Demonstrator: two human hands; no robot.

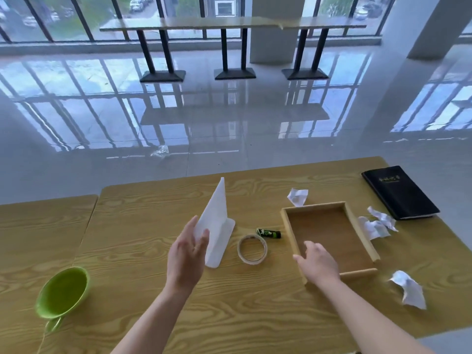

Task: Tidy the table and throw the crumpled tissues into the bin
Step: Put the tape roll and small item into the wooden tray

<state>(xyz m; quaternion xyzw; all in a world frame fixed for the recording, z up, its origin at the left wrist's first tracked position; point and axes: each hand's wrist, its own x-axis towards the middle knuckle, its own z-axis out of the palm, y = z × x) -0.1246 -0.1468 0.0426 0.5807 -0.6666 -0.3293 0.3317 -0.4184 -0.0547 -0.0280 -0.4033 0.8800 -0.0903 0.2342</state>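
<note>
On the wooden table stands a white L-shaped bookend, upright. My left hand touches its near edge, fingers apart around the upright plate. My right hand rests on the near left corner of an empty wooden tray. Several crumpled tissues lie around the tray: one behind it, a larger clump to its right, and one at the near right. No bin is in view.
A roll of tape and a small green-black tube lie between the bookend and the tray. A green bowl sits near left. A black book lies far right. A clear wrapper is on the floor.
</note>
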